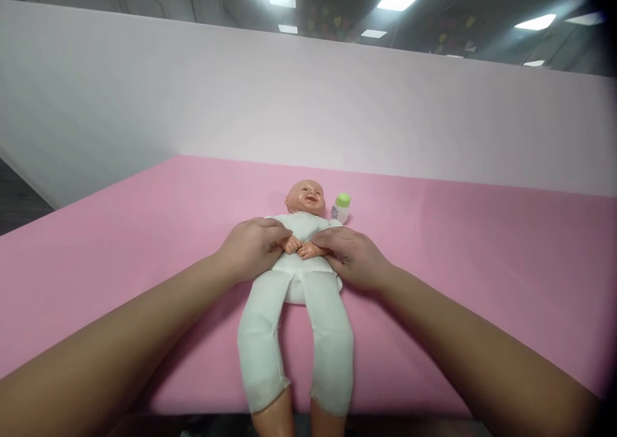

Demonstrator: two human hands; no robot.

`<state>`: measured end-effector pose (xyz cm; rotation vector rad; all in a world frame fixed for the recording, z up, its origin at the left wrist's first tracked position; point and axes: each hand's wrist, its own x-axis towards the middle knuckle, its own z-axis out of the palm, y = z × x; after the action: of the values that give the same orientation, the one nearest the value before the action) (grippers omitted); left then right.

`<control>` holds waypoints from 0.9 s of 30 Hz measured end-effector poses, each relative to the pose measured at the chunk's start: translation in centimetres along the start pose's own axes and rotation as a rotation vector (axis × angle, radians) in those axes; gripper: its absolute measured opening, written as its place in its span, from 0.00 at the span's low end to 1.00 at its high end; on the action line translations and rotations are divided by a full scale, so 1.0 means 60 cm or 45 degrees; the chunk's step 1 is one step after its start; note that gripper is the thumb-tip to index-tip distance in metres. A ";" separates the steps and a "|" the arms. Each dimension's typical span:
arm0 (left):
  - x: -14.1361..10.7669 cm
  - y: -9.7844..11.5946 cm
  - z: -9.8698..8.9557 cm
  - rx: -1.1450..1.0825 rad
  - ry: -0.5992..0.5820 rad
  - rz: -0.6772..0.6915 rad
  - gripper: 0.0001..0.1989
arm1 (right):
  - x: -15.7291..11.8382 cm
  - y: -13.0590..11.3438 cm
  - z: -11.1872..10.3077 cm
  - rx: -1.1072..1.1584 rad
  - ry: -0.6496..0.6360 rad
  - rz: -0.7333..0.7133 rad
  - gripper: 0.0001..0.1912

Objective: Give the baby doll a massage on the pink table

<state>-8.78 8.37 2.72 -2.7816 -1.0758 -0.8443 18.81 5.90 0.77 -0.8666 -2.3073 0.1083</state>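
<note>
A baby doll (301, 263) with a white cloth body lies on its back on the pink surface, head away from me and legs toward me. Its plastic hands meet over its belly. My left hand (253, 247) is closed around the doll's forearm on the left side. On the other side, my right hand (357, 255) grips the other forearm, fingers over the top. The doll's lower legs reach past the near edge, and its feet are out of view. Just right of its head stands a small clear bottle (340, 209) with a green cap.
The pink tabletop (457, 263) spreads out on both sides of the doll. Behind it runs a low white wall (308, 103), with glass above that shows bright ceiling lights. A dark floor (19, 196) shows at the far left.
</note>
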 end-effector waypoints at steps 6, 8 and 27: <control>-0.005 0.005 -0.021 -0.078 0.019 0.119 0.12 | -0.005 -0.007 0.002 -0.030 -0.047 0.063 0.21; -0.005 0.002 -0.022 -0.131 0.038 0.081 0.11 | -0.005 -0.012 0.003 0.004 -0.035 0.119 0.21; -0.031 -0.184 -0.019 -0.180 0.375 -1.365 0.11 | -0.048 0.173 -0.035 0.202 0.434 1.469 0.32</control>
<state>-17.46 15.35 1.11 -1.8800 -2.5056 -1.3403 27.50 11.91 -2.23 -1.8402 -1.2287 0.5682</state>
